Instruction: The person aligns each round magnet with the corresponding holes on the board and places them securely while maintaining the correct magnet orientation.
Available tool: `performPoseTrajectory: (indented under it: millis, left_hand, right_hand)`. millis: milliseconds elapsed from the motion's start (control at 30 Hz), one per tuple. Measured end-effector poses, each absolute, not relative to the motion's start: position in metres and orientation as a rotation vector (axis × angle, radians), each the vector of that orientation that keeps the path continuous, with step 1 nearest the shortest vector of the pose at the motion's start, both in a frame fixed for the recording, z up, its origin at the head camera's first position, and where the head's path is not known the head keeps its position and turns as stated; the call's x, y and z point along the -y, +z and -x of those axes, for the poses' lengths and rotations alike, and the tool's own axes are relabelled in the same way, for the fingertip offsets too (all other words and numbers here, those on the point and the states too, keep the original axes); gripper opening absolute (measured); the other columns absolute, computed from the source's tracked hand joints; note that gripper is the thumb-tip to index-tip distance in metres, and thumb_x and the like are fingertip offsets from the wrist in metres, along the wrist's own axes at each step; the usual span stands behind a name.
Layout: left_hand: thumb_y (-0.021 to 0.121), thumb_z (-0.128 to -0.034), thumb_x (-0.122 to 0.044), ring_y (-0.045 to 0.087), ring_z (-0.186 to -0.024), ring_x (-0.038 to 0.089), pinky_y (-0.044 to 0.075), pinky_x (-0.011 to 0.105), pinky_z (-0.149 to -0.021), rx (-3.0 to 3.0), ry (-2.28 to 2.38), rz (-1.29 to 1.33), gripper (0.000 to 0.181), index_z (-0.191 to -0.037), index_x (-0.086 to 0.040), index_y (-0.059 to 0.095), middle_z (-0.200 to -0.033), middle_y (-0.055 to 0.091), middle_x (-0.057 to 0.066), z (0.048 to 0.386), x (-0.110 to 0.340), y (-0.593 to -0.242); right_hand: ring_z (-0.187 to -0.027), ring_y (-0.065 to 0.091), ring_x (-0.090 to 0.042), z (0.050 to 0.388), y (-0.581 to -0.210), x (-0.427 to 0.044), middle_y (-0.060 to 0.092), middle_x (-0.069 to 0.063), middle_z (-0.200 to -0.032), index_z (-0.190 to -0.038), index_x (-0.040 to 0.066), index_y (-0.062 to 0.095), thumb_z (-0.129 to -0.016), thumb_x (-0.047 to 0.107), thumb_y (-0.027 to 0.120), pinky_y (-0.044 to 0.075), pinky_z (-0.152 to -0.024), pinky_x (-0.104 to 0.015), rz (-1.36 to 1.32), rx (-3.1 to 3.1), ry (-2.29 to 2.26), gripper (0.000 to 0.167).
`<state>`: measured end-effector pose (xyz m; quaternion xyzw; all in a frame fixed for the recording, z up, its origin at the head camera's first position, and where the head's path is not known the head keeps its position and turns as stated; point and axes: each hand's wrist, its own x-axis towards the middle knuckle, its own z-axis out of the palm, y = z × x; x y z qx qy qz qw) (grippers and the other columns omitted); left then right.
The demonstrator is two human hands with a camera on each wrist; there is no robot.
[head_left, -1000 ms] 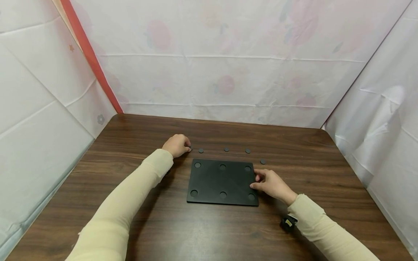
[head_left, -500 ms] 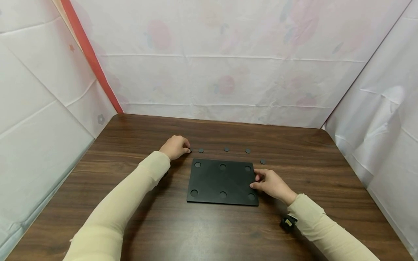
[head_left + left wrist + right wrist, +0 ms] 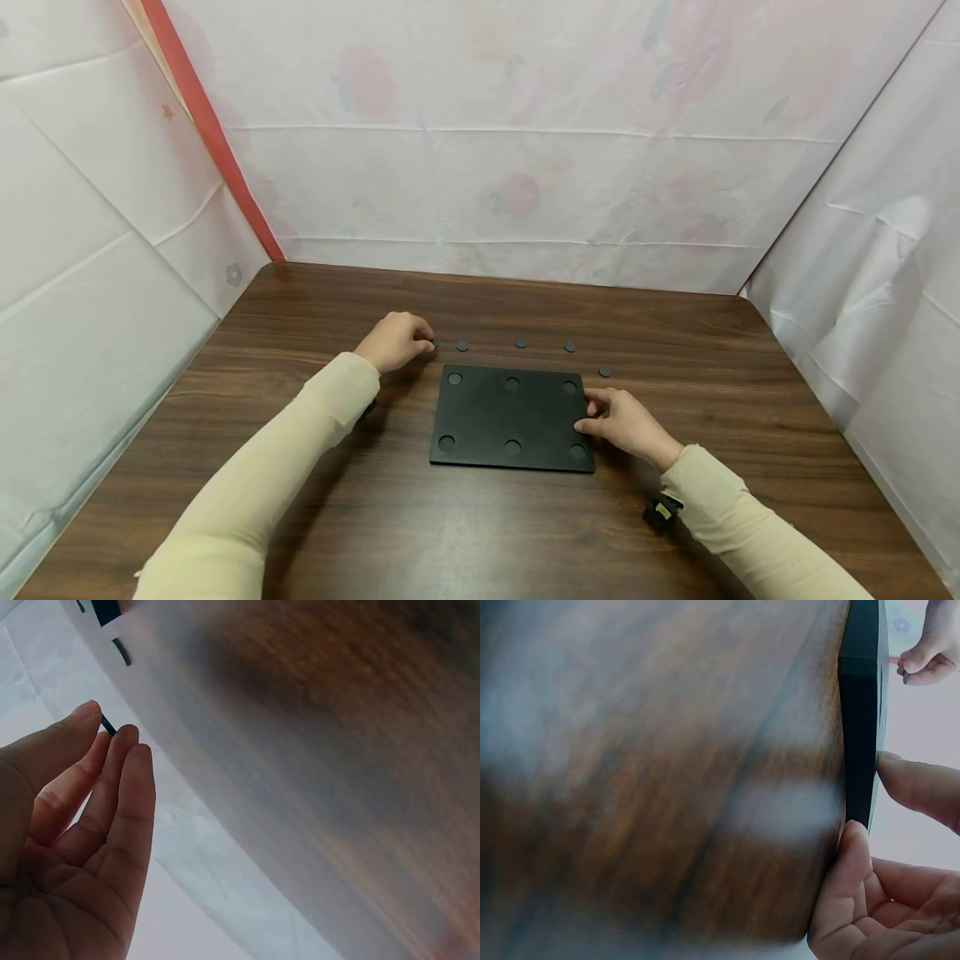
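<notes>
My left hand [image 3: 396, 342] pinches a small dark disc [image 3: 109, 724] between thumb and fingertips, just above the table beyond the board's far left corner. The disc shows edge-on in the left wrist view. A flat black rectangular board [image 3: 510, 417] with several round recesses lies on the table. My right hand [image 3: 628, 425] holds the board's right edge; the thumb [image 3: 911, 784] touches its upper edge and a fingertip [image 3: 855, 838] meets its side. In the right wrist view the held disc also appears, tilted, in the left hand's fingertips.
Several matching discs lie loosely beyond the board: one disc [image 3: 462, 346] near the left hand, another disc [image 3: 521, 343], a third disc [image 3: 570, 347], and a disc [image 3: 604, 372] near the right hand. The brown wooden table [image 3: 465, 542] is bounded by white cloth [image 3: 480, 183].
My left hand has drawn a little to the left and nearer to me, with the disc between its fingertips. The right hand, the board and the other discs have stayed in place.
</notes>
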<state>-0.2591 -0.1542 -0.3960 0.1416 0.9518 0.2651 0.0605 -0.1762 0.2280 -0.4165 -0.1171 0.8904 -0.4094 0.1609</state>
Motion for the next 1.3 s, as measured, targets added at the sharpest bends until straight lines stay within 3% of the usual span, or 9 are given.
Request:
performPoseTrajectory:
  millis: [1300]
  left_hand:
    - [0.074,-0.0899,-0.008,0.062,-0.082,0.012,0.053,0.03,-0.073,-2.793,0.937,-0.754,0.017,-0.106,-0.001,0.074,-0.095,0.07,0.0,0.193,0.142,-0.384]
  right_hand:
    - [-0.069,0.047,-0.018,0.177,-0.418,-0.228,0.052,-0.008,-0.089,-0.142,-0.013,0.044,-0.092,0.011,0.073,0.037,-0.059,-0.03,0.334,-2.555,-1.149,0.063]
